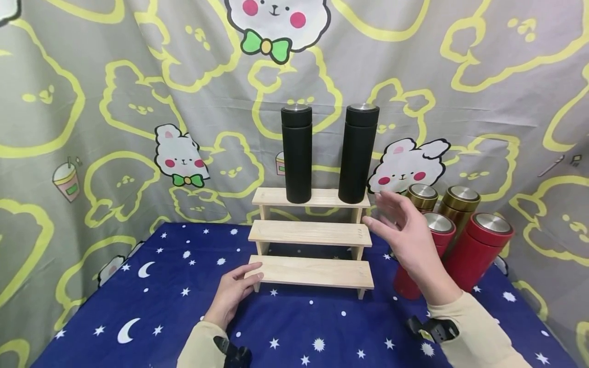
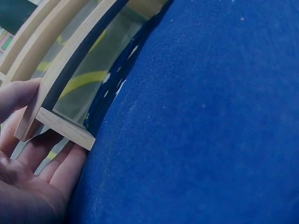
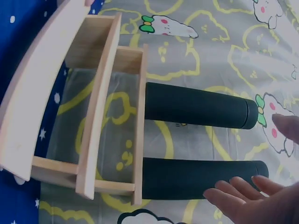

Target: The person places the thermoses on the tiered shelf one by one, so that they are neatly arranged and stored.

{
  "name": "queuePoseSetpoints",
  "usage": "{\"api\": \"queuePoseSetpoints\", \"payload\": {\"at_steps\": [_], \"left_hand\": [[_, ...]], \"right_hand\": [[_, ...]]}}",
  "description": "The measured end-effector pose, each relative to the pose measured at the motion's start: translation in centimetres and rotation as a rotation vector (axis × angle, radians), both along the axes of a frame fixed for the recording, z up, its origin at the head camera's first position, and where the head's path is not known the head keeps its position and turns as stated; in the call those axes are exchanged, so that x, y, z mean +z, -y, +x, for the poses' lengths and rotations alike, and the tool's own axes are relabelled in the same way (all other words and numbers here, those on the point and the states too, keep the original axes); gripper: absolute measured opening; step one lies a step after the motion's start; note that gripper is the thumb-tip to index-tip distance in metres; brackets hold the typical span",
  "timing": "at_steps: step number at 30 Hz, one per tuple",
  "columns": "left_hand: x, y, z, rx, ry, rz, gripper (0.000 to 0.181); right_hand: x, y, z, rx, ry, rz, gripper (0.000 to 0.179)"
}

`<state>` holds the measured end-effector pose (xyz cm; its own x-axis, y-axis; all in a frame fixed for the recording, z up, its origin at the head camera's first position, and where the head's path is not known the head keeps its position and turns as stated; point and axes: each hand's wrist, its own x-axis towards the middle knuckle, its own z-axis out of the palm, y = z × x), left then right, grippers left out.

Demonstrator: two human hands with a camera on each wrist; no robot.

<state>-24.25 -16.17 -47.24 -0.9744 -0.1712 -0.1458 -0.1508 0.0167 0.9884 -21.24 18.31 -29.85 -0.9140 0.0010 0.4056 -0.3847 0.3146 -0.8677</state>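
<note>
A three-tier wooden display stand (image 1: 310, 271) stands on the cloth. Two black vacuum flasks (image 1: 296, 158) are upright on its top step, apart from each other. My left hand (image 1: 232, 291) holds the left end of the lowest step. In the left wrist view its thumb (image 2: 21, 95) lies on the board and the other fingers reach round the end beside the leg. My right hand (image 1: 407, 235) hovers empty, fingers apart, right of the stand and in front of the other flasks. The right wrist view shows both black flasks (image 3: 198, 105) beyond the right hand (image 3: 257, 200).
At the right stand two red flasks (image 1: 478, 250) with two gold flasks (image 1: 460, 202) behind them, partly hidden by the right hand and the red ones. A dark blue cloth (image 1: 184, 317) with stars and moons covers the table. A patterned curtain (image 1: 115, 102) hangs close behind the stand.
</note>
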Motion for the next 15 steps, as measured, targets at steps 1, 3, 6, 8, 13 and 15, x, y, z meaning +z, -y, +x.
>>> {"api": "queuePoseSetpoints", "payload": {"at_steps": [1, 3, 6, 8, 13, 15], "left_hand": [[0.0, 0.0, 0.0, 0.000, -0.001, -0.002, 0.039], [0.1, 0.1, -0.1, 0.001, 0.003, 0.000, 0.039], [0.1, 0.2, -0.1, -0.004, 0.007, 0.003, 0.039], [0.1, 0.2, -0.1, -0.006, 0.004, 0.001, 0.040], [0.2, 0.1, 0.1, -0.007, -0.003, 0.001, 0.041], [0.2, 0.0, 0.1, -0.008, -0.001, 0.008, 0.041]], "right_hand": [[-0.2, -0.1, 0.2, -0.002, 0.003, 0.010, 0.066], [-0.6, -0.4, 0.6, -0.002, 0.006, 0.032, 0.064], [-1.0, -0.7, 1.0, 0.005, 0.010, 0.038, 0.061], [-1.2, -0.9, 1.4, 0.011, 0.008, 0.032, 0.060], [-1.6, -1.5, 2.4, 0.017, -0.006, 0.033, 0.057], [-1.9, -1.7, 2.8, 0.014, -0.010, 0.048, 0.055]]}}
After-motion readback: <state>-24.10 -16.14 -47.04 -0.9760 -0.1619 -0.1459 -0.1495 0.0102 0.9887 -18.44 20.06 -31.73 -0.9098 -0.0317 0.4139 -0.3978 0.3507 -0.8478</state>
